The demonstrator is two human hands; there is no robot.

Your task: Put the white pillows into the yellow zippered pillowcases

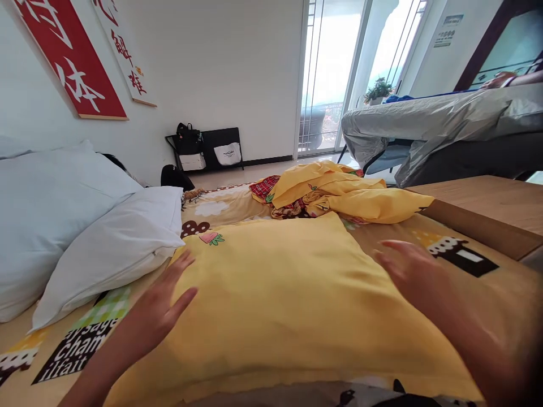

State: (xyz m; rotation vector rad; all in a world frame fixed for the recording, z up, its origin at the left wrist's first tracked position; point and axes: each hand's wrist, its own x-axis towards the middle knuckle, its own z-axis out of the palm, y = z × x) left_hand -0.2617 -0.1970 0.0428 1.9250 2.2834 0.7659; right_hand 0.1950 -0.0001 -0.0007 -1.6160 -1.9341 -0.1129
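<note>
A yellow pillow with a small strawberry print at its far left corner lies flat in front of me on a patterned bed sheet. My left hand is over the pillow's left edge, thumb and fingers apart. On the other side, my right hand is at the right edge with its fingers stretched forward. Neither hand grips anything; whether they touch the fabric I cannot tell. Beyond the pillow a crumpled yellow cloth with red plaid parts lies in a heap.
White pillows are piled at the left. A wooden board borders the bed at the right. Behind it stands a table under plastic sheeting, where another person's hand rests. Bags stand by the far wall.
</note>
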